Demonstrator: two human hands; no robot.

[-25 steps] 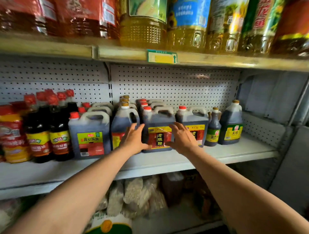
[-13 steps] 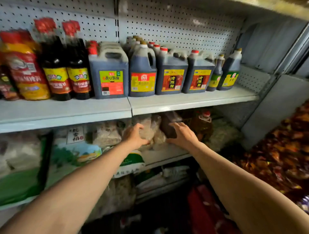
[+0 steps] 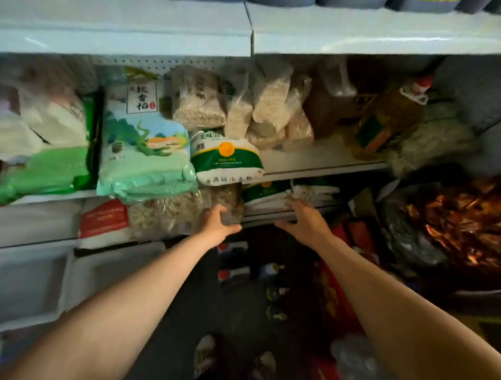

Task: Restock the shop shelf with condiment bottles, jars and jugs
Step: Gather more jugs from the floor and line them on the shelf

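Note:
Both my arms stretch down in front of the lower shelves. My left hand hangs empty with loosely spread fingers before a clear bag of grain. Level with it, my right hand is also empty, in front of the lowest shelf edge. Below the hands, on the dark floor, stand several small bottles and red-and-white labelled packs, blurred. Only the bottoms of the dark jugs show at the top edge, on the white shelf.
Green rice bags and a white-green rice sack overhang the middle shelf. An oil jug leans at its right end. Bagged dried chillies pile up on the right. My shoes show below.
My view has tilted from the jug shelf down to the bottom shelves and the floor. Both hands have dropped lower, still empty and side by side.

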